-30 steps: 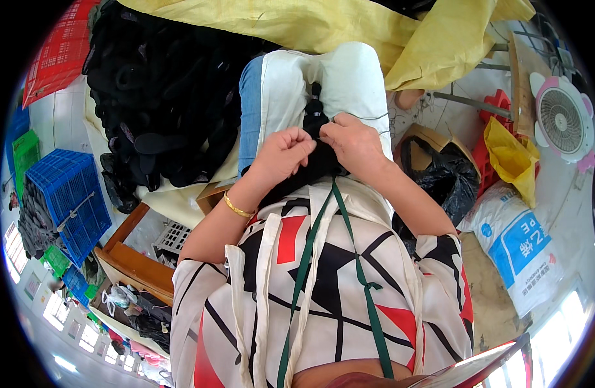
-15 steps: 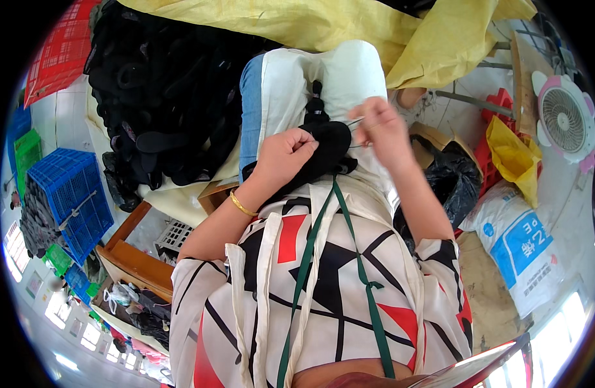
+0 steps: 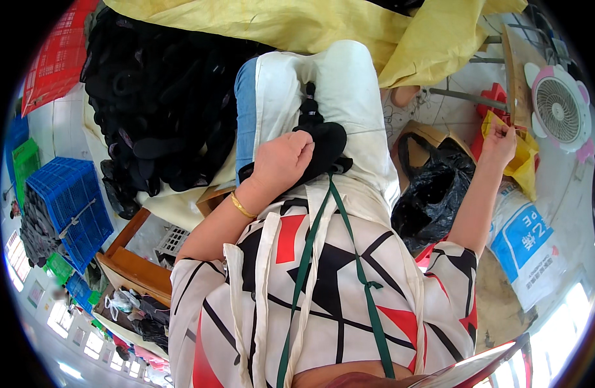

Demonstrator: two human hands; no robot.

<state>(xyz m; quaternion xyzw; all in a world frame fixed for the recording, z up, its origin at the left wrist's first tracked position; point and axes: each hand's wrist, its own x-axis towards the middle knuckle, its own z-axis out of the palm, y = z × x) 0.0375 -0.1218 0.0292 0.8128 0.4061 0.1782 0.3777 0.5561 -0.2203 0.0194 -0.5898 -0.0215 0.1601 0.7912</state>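
Observation:
My left hand [image 3: 283,157] is closed on a black cloth slipper [image 3: 328,141] lying in my lap. Fingers and thumb pinch its upper edge, and the hand covers part of it. More black pieces [image 3: 310,111] lie in a line just beyond, between my knees on the white apron [image 3: 349,77]. My right hand [image 3: 499,143] is stretched far out to the right, fingertips pinched around a thin needle-like piece. Any thread running from it is too fine to make out. Green apron ties [image 3: 339,194] hang beside the slipper.
At left lies a big heap of black slippers [image 3: 162,97], with a blue crate [image 3: 74,207] and a wooden stool [image 3: 139,268] nearby. To the right are a black plastic bag [image 3: 433,194] in a carton, a yellow bag [image 3: 524,165], a white sack [image 3: 527,246] and a fan [image 3: 559,103].
My right hand has swung from beside the slipper far out to the right. My left hand stays on the slipper, nearly in place.

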